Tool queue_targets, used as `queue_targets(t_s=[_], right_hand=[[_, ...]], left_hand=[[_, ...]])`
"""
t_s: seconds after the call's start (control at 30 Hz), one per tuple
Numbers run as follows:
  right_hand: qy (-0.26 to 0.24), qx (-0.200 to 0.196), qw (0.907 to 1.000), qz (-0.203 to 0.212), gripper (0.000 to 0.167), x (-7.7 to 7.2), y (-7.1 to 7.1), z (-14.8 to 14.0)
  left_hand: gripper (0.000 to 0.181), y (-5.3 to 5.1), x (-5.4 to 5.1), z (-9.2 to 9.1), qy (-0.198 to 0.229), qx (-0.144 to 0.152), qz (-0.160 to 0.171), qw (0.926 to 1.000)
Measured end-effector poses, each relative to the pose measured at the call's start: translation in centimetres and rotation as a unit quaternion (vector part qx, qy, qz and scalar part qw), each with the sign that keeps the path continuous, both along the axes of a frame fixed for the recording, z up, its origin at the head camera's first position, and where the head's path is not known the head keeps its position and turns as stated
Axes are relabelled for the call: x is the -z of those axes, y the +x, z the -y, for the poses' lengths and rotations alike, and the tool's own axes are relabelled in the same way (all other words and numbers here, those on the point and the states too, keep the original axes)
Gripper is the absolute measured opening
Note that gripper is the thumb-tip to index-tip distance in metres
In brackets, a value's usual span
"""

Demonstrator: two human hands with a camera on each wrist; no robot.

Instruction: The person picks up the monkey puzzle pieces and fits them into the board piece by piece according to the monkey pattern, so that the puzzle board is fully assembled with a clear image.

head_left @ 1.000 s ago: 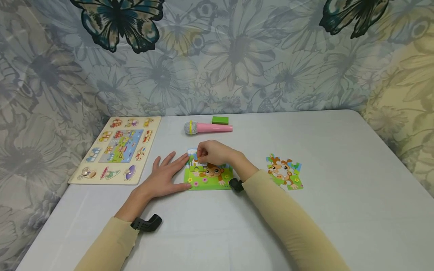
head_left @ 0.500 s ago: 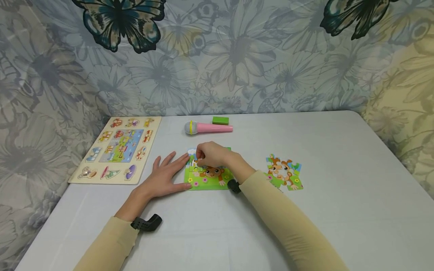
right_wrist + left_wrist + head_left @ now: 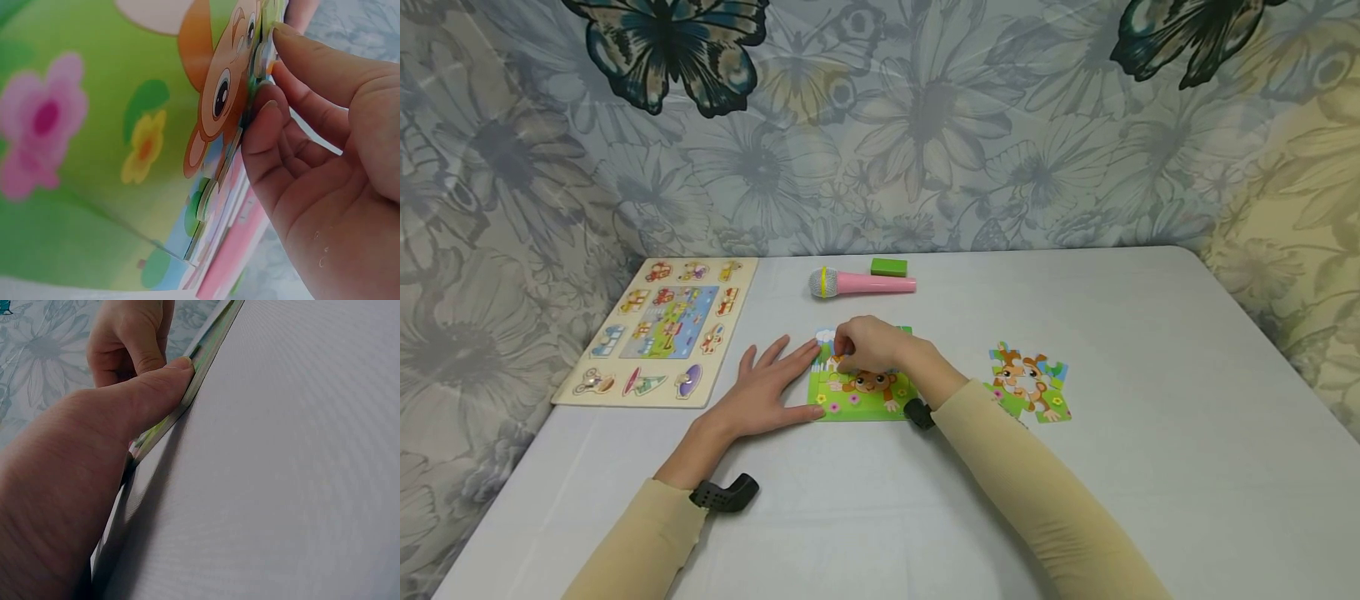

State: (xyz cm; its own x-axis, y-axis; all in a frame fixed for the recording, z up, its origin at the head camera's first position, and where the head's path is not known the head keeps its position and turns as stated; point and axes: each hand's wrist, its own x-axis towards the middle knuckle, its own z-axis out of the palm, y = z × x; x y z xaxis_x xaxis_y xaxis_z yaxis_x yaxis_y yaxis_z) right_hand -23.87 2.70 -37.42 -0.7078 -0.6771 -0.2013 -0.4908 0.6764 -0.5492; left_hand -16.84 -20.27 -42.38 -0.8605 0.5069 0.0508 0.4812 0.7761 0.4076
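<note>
A green jigsaw puzzle (image 3: 861,407) with a monkey and flowers lies on the table in front of me. My left hand (image 3: 765,397) is spread flat at its left side, with the forefinger and thumb resting on the edge. In the left wrist view the left thumb (image 3: 150,397) presses on the board's rim. Over the puzzle's upper left part, my right hand (image 3: 872,343) pinches a small puzzle piece, mostly covered by the fingers. The right wrist view shows the right thumb (image 3: 319,62) and curled fingers low against the piece edges, with a bit of orange between them.
Joined loose monkey puzzle pieces (image 3: 1028,382) lie to the right, partly behind the right sleeve. Further back are a pink toy microphone (image 3: 872,283) and a green block (image 3: 889,267). A wooden peg puzzle board (image 3: 658,333) lies at the left on the white table (image 3: 1150,400).
My right hand has shifted slightly down over the puzzle, its fingertips now lower against the board. The left hand has stayed in place.
</note>
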Motion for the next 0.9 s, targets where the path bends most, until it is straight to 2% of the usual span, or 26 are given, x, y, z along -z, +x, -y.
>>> queue_targets(t_s=[0.4, 0.63, 0.9], right_hand=[[-0.028, -0.012, 0.9993, 0.020, 0.010, 0.11, 0.10, -0.11], [-0.021, -0.022, 0.9994, 0.016, 0.005, 0.01, 0.27, 0.31], [-0.010, -0.018, 0.9997, 0.012, 0.008, 0.05, 0.17, 0.52]], left_hand=[[0.093, -0.13, 0.24, 0.15, -0.005, -0.002, 0.000, 1.0000], [0.093, -0.13, 0.30, 0.17, -0.006, -0.002, 0.003, 1.0000], [0.093, -0.21, 0.33, 0.23, 0.000, 0.002, -0.003, 1.0000]])
